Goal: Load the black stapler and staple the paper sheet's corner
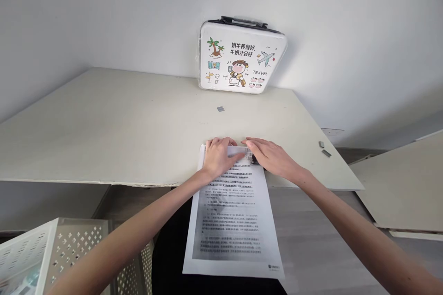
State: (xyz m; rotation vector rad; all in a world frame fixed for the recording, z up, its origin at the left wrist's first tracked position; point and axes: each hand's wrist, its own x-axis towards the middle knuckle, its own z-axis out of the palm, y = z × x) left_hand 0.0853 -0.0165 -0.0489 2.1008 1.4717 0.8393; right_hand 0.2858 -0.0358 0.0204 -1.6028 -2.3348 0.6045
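A printed sheet of paper [228,221] lies with its top end on the white table and its lower part hanging over the front edge. My left hand [220,156] rests on the sheet's upper left, its thumb stretched to the right across the paper and its fingers over the top edge. At the upper right corner, my right hand [272,156] lies over a small dark object [254,160], most of it hidden under the palm. Its fingers point left toward my left hand. Whether the right fingers grip that object cannot be made out.
A white cartoon-printed case [242,57] stands against the wall at the table's [138,124] back. Small grey staple strips [220,109] lie mid-table, more [326,152] at the right edge. A white perforated basket [55,249] stands lower left; a pale panel [408,184] is at right.
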